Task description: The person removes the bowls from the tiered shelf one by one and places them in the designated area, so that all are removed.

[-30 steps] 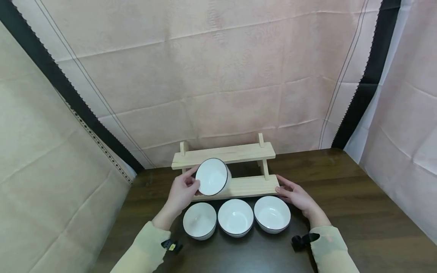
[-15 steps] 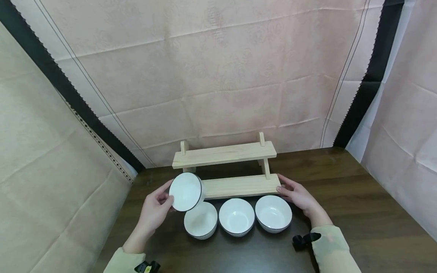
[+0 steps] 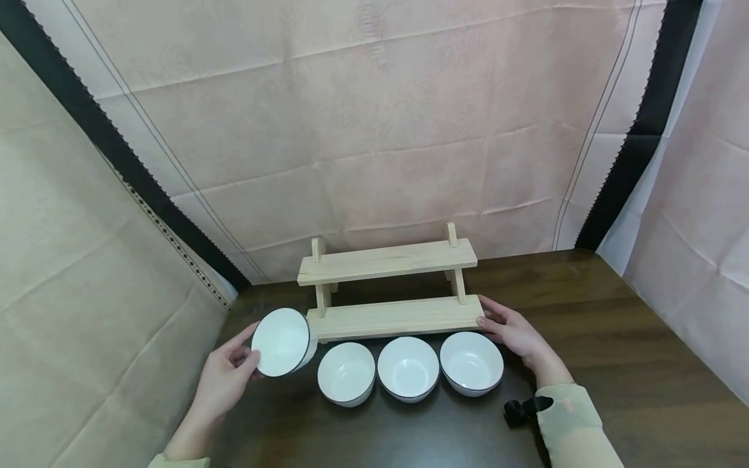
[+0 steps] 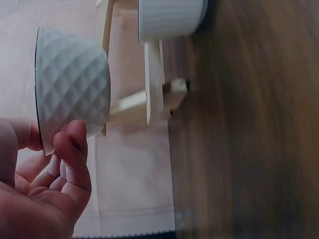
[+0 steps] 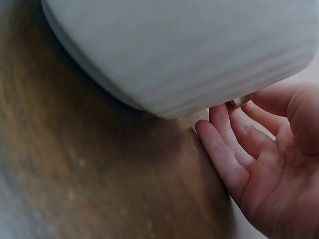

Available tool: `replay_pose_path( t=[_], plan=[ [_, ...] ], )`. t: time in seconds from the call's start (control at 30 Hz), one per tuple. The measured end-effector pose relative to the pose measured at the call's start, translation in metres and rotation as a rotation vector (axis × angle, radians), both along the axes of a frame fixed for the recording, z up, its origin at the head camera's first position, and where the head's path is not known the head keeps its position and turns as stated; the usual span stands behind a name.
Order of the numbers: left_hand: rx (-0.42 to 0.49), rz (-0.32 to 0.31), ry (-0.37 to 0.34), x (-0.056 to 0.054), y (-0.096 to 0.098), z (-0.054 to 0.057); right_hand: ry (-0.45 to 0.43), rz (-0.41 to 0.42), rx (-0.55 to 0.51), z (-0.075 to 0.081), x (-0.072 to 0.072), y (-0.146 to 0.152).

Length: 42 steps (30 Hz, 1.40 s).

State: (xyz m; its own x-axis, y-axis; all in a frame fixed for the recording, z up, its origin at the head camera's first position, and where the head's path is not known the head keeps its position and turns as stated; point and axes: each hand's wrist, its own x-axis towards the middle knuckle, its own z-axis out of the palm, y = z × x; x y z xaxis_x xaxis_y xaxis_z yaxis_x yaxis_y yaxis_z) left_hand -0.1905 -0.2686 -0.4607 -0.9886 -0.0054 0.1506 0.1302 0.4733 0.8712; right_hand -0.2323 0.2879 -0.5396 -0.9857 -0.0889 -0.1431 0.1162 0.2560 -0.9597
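Note:
My left hand [image 3: 225, 374] pinches the rim of a white, dark-rimmed bowl [image 3: 282, 341] between thumb and fingers, left of a two-tier wooden shelf [image 3: 398, 318]. The bowl is tilted, its inside facing the head camera. Raised diamonds cover the outside of this bowl [image 4: 72, 79] in the left wrist view. At the right end of the lower board, my right hand [image 3: 517, 335] holds the shelf, thumb in front and fingers behind. Three white bowls stand upright in a row before the shelf: a left bowl [image 3: 347, 374], a middle bowl [image 3: 408, 369] and a right bowl [image 3: 471, 364].
The brown wooden table [image 3: 614, 364] carries everything. Behind it hangs a pale cloth backdrop [image 3: 398, 130], with further cloth on both sides. In the right wrist view a white bowl [image 5: 174, 50] looms close in front of the fingers.
My left hand has carried its bowl from in front of the shelf to the left and toward me, past the left bowl of the row. The right hand stays at the shelf's end.

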Motion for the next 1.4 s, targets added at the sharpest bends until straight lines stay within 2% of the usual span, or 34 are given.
replay_pose_path(
  t=[0.23,0.5,0.7,1.0,1.17,1.4],
  plan=[
    [-0.054,0.004,-0.099,0.004,-0.022,-0.001,-0.009,-0.009,0.013,0.002,0.000,0.000],
    [-0.100,-0.020,-0.221,0.006,-0.035,-0.018,-0.017,-0.020,0.040,0.004,0.000,0.000],
    [-0.149,-0.009,-0.241,0.006,-0.038,-0.027,-0.005,-0.015,0.039,0.002,0.000,-0.001],
    [-0.129,-0.060,-0.281,0.006,-0.037,-0.039,-0.009,-0.013,0.033,0.002,0.002,-0.002],
    [-0.110,-0.066,-0.297,0.004,-0.036,-0.042,-0.010,-0.014,0.031,0.002,0.002,-0.002],
    [-0.092,-0.119,-0.293,0.000,-0.036,-0.043,-0.010,-0.018,0.036,0.003,0.003,0.000]
  ],
)
